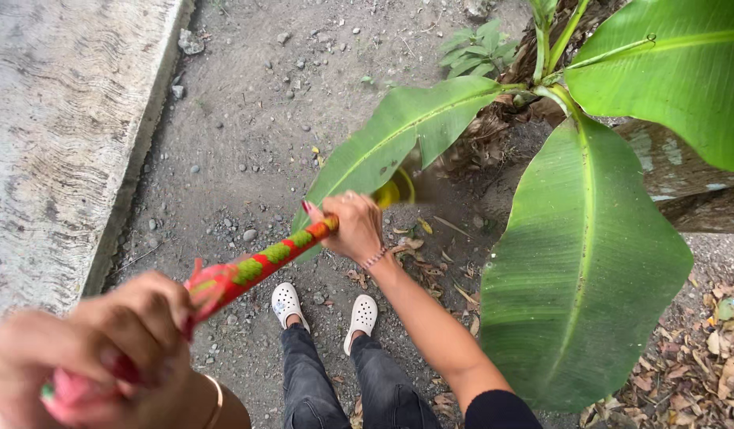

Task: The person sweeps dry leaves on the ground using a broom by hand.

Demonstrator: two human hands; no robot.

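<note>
We hold a long broom handle [260, 266], wrapped in red and green, with both hands, and we take the banana plant [573, 103] as our landmark. Our left hand [105, 349] is closed round the near end of the handle, far from the plant and close to the camera. Our right hand [352, 226] is clenched round it further along, just short of the plant's lowest leaf [398, 135], so this hand is the nearer one to the plant. The handle's long axis runs from our left hand up and across toward the plant's base; past the right hand it blurs into yellow beneath the leaf. Our white shoes [323, 310] stand on gravelly dirt [248, 119] on the near side of the plant, and a concrete slab [57, 119] lies well away from it, beyond the handle
</note>
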